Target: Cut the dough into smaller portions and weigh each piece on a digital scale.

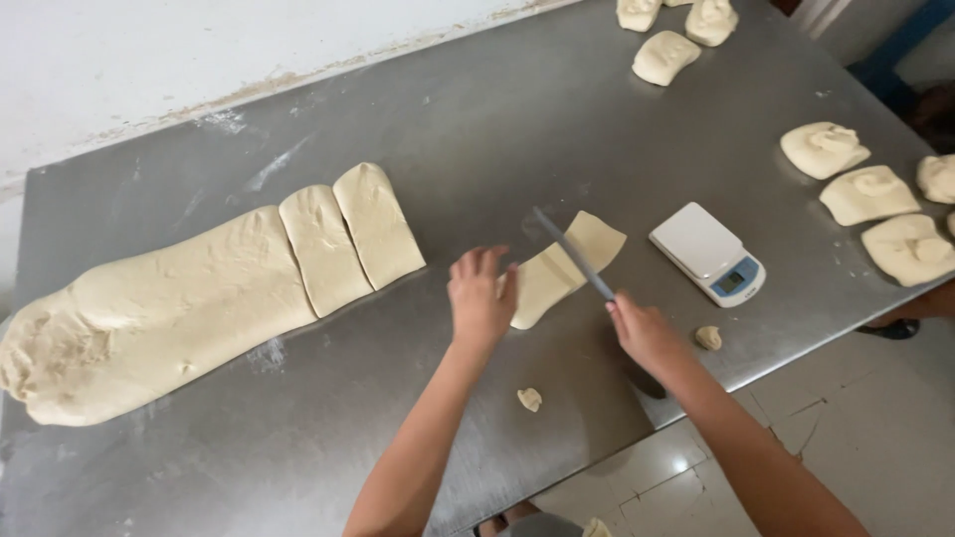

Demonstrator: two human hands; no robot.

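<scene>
One dough strip [565,267] lies near the middle of the steel worktop [517,129], pale cream, soft and roughly rectangular, slanting from near-left to far-right. A knife [573,255] crosses it at a slant, splitting what shows into a longer near part and a shorter far part; whether the cut goes right through cannot be told.

The left hand [479,300] rests on the strip's near-left end, palm down, its fingers [484,261] loosely spread and pointing away, touching the dough without gripping it. The right hand [645,333] sits to the right of the strip, its fingers curled tight round the knife handle, with the blade reaching up and left over the dough.

Far to the left lies a big slab [149,313] of the same dough, long and lumpy, with two cut slices [350,237] lying tight against its right end. Just right of the strip stands a small white scale [707,253]. Two scraps of dough sit near the front edge, one [529,399] below the left hand, the other [708,337] beside the right wrist. Shaped pieces [866,193], folded and dimpled, lie on the far right, and more [666,56] sit at the far edge. Below the worktop's near edge, a tiled floor [865,418] shows.
</scene>
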